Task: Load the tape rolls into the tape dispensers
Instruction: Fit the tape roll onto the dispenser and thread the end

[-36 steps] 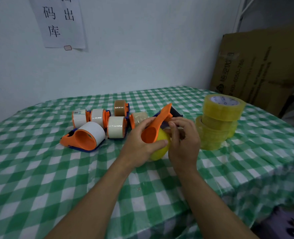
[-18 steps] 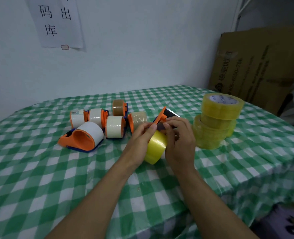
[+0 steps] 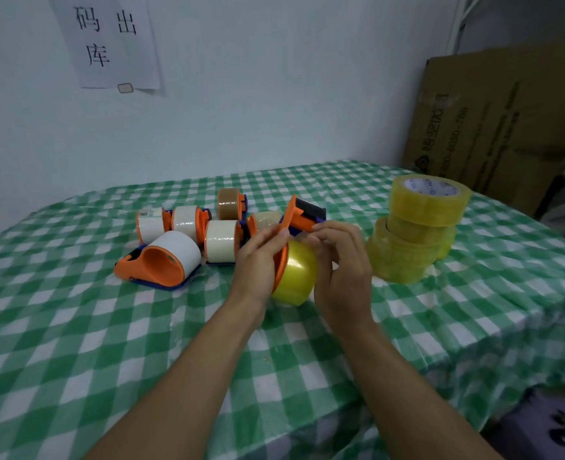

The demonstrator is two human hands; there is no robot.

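- The checked tablecloth (image 3: 115, 346) fills the near view, and both forearms reach across it to meet near the middle of the table.
- The left hand (image 3: 258, 260) is curled round the orange side of a dispenser (image 3: 302, 215). The thumb and fingers are pressed against its plate, probably to steady it while the other hand works.
- A yellow tape roll (image 3: 296, 273) sits on that dispenser between the two hands. Its curved face is towards the camera and it is held just above the cloth.
- The right hand (image 3: 344, 270) cups the roll's far side, with bent fingertips drawn together at the top of the roll where it meets the dispenser. They seem to pinch the loose tape end to feed it through, but the end itself is too small to make out.
- The roll therefore lies below the fingertips and between both palms. It looks seated, with threading the likely step in hand.
- Just behind on the left, a cluster of loaded dispensers (image 3: 161, 260) lies on the cloth with white and tan rolls fitted.
- To the right, a stack of spare yellow rolls (image 3: 418, 227) waits within reach.
- Farther back a cardboard box (image 3: 506, 127) leans by the wall, where a paper sign (image 3: 108, 38) hangs.
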